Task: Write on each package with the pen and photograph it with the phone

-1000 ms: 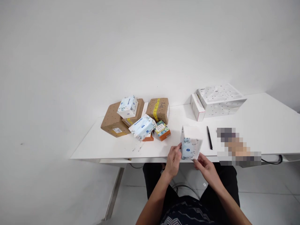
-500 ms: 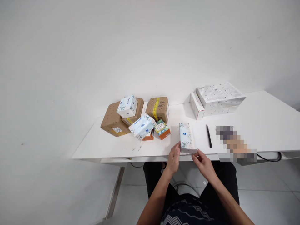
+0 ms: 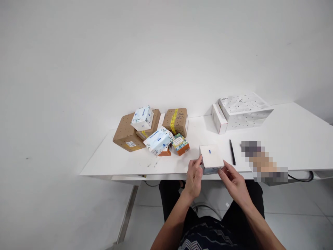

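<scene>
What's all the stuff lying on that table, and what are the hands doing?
Tissue pack in hands: one, white with a small blue mark, near table edge.
Other tissue packs: two, white-blue, on and against the brown boxes.
Brown boxes: three, cardboard, far left.
Small cartons: two, orange-green, beside them.
White boxes: two, back right.
Pen: one, black, right of held pack.
Table: one, white.
Left hand, right hand: both grip the pack.

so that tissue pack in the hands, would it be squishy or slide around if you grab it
The tissue pack is probably soft and light: the same packs sit tilted on the brown boxes without shifting them. Its wrapper looks like glossy film, so it may be a little slippery, yet left hand and right hand hold it by fingertips alone. Flat-sided, so unlikely to roll.
</scene>
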Available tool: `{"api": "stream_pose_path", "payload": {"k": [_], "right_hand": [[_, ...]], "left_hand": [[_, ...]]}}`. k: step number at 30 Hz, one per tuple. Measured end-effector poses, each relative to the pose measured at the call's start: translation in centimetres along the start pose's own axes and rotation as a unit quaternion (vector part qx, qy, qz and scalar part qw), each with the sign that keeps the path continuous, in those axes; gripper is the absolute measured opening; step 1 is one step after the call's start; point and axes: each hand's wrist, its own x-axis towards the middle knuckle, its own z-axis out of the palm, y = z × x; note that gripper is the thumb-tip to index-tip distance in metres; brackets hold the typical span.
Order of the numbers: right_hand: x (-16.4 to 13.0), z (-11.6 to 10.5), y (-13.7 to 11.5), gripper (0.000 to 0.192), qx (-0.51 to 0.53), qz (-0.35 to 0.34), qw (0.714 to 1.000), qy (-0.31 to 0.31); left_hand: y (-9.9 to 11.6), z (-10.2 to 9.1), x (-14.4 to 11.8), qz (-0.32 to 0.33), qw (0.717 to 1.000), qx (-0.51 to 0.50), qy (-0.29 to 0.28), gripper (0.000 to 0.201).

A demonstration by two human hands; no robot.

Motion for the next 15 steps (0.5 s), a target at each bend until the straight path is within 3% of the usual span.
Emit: {"api": "stream_pose_path", "payload": {"k": [7, 11, 15], "right_hand": [[-0.3, 0.4, 0.6, 0.050, -0.005, -0.005, 1.000, 0.007], [0.2, -0.5, 0.4, 0.048, -0.018, 0.003, 1.000, 0.001], [3.4, -2.7, 1.2, 0.047, -0.150, -0.029, 0.985, 0.080]], "left_hand": [[-0.4, 0.2, 0.0, 0.012, 1.000, 0.013, 0.003, 0.055], [-0.4, 0.4, -0.2, 0.017, 0.999, 0.036, 0.009, 0.053], [-0.4, 0.6, -0.5, 0.060, 0.992, 0.097, 0.046, 0.051]]}}
